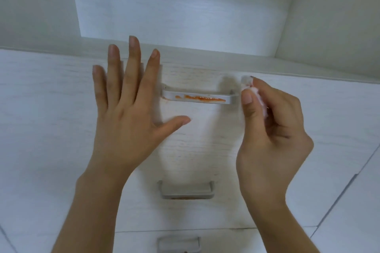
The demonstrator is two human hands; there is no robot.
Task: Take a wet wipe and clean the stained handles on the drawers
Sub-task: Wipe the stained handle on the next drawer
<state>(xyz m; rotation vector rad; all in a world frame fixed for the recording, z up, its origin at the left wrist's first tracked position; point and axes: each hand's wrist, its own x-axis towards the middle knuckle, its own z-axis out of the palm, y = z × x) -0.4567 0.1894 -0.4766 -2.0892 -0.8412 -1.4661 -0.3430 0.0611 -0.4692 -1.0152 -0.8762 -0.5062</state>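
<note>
The top drawer's silver handle [198, 96] carries an orange-red smear along its front edge. My left hand [127, 109] lies flat with spread fingers against the white drawer front [205, 139], just left of that handle. My right hand [269, 127] pinches a bunched white wet wipe [246, 82] between thumb and fingers, just off the handle's right end. A second handle [186, 190] lower down shows a trace of orange under its lip. The third handle [178, 243] sits at the frame's bottom edge.
An open white shelf recess [181, 6] lies above the drawers, with its ledge [205, 55] right over the top drawer. White cabinet panels [349, 191] flank the drawer stack on the right.
</note>
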